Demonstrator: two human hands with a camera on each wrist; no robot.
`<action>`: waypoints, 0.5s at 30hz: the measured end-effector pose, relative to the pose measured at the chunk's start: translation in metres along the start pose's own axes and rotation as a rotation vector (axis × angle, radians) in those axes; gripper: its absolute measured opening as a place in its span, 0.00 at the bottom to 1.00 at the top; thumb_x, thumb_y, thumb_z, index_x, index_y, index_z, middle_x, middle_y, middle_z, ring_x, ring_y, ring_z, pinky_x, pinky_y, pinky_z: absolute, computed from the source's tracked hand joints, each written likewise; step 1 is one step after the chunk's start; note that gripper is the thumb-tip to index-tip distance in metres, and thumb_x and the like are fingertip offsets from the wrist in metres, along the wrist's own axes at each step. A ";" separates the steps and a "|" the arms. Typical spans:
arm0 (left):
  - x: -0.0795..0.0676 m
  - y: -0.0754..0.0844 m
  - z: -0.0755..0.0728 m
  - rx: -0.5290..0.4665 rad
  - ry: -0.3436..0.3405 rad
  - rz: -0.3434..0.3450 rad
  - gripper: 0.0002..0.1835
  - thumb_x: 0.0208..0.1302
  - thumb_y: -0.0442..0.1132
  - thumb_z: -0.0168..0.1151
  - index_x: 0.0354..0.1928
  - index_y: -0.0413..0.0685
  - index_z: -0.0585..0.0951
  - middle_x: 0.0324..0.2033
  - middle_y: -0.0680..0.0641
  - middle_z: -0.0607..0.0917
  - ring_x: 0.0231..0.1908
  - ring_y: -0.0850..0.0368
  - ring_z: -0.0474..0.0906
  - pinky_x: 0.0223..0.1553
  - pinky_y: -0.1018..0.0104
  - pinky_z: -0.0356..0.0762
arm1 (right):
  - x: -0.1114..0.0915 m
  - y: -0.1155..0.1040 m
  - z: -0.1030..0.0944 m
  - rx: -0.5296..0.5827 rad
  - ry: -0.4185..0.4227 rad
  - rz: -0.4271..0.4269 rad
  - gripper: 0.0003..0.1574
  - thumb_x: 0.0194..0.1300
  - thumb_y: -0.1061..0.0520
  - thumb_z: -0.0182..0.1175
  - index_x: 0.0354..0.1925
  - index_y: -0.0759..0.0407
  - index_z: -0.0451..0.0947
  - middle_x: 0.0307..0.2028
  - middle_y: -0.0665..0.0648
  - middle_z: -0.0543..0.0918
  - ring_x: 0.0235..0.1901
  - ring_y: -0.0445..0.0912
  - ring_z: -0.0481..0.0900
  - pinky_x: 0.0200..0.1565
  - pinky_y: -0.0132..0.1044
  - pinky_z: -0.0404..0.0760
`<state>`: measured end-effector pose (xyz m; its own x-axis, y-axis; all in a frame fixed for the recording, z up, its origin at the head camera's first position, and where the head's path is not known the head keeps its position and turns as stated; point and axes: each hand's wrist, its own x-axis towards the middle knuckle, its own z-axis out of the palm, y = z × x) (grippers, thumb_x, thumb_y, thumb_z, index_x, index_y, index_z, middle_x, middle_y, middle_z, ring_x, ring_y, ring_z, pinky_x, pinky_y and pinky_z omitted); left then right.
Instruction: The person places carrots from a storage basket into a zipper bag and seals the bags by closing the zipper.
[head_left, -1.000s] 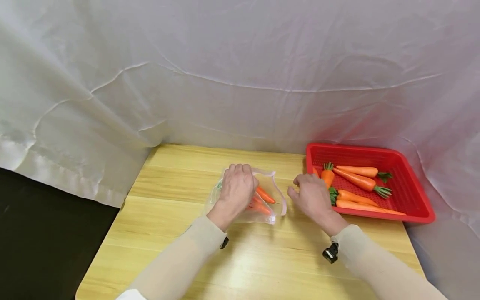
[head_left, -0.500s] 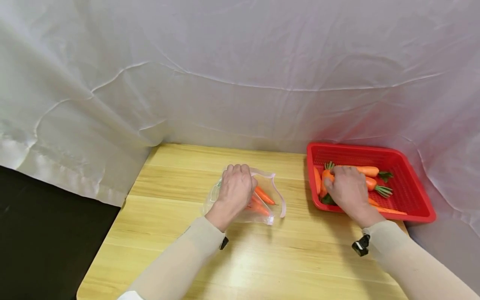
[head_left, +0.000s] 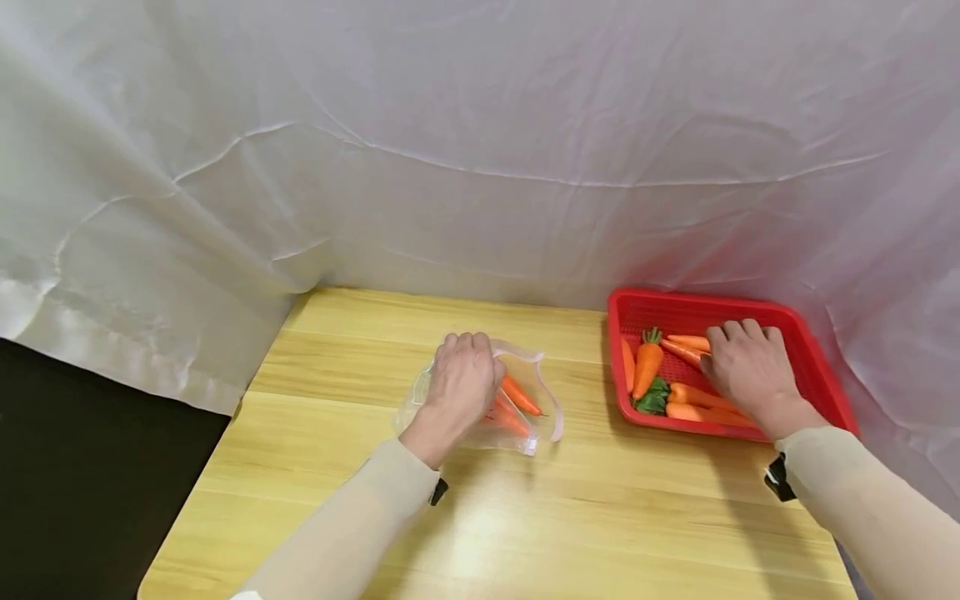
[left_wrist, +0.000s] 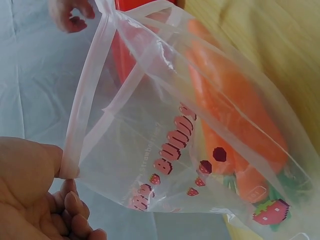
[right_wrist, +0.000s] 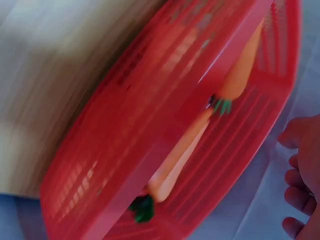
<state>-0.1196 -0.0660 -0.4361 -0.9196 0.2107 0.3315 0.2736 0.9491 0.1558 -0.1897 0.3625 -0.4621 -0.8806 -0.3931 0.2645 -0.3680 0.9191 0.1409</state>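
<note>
Since prior frame, R hand (head_left: pixel 753 371) is sitting further R, now over R half of red basket (head_left: pixel 705 298), and is leaving the green-stemmed carrot (head_left: pixel 647 371) nr. L wall uncovered. L hand (head_left: pixel 459 375) is staying in abt. same spot.

R hand cond.: visible fingers are curving loosely, free of any grip in R wrist view; contact w/ carrots beneath can't be told from head view, as hand is blocking it. L hand cond.: thumb & finger are pinching top edge of clear bag (left_wrist: pixel 167 145).

Bag is lying on wood table (head_left: pixel 570 517), L of basket & apart from it, mouth gaping twd. basket; its face is bearing red "Bunny" lettering + strawberry prints. Bagged carrots (head_left: pixel 521 396) are resting inside, tips pointing twd. mouth, greens at opp. end; exact qty unclear.

Basket is standing at table's R rear, nr. grey cloth (head_left: pixel 480 100), and is holding loose carrots (head_left: pixel 701 396): two are lying side by side along front wall, others at L & rear, some partly hidden by R hand. Pale sleeves (head_left: pixel 337 525) are covering both forearms.
</note>
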 end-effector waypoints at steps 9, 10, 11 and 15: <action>0.000 -0.002 0.002 0.046 0.086 0.023 0.13 0.65 0.36 0.61 0.24 0.45 0.71 0.19 0.52 0.63 0.25 0.53 0.62 0.33 0.64 0.63 | -0.002 0.039 0.027 -0.017 -0.139 0.001 0.18 0.60 0.56 0.68 0.38 0.66 0.71 0.38 0.67 0.78 0.45 0.68 0.73 0.42 0.62 0.67; 0.000 -0.003 0.002 0.053 0.090 0.026 0.13 0.65 0.36 0.61 0.24 0.45 0.71 0.19 0.52 0.63 0.25 0.53 0.62 0.32 0.64 0.63 | -0.002 0.044 0.028 -0.026 -0.155 -0.007 0.17 0.60 0.57 0.67 0.39 0.66 0.71 0.38 0.67 0.78 0.45 0.68 0.73 0.42 0.63 0.68; 0.000 -0.003 0.002 0.062 0.094 0.030 0.13 0.65 0.37 0.61 0.24 0.45 0.71 0.19 0.52 0.63 0.25 0.53 0.62 0.32 0.64 0.63 | -0.002 0.049 0.028 -0.036 -0.169 -0.015 0.17 0.60 0.57 0.67 0.39 0.66 0.72 0.38 0.67 0.78 0.45 0.68 0.73 0.43 0.63 0.68; 0.001 -0.003 0.002 0.084 0.104 0.035 0.13 0.65 0.37 0.61 0.24 0.45 0.71 0.19 0.51 0.64 0.25 0.53 0.62 0.33 0.64 0.64 | 0.005 0.065 0.026 -0.071 -0.211 -0.063 0.15 0.59 0.58 0.67 0.38 0.66 0.73 0.38 0.67 0.79 0.47 0.68 0.73 0.46 0.66 0.68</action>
<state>-0.1216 -0.0686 -0.4384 -0.8744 0.2229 0.4310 0.2767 0.9587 0.0657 -0.2254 0.4212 -0.4764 -0.9024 -0.4282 0.0483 -0.4086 0.8859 0.2194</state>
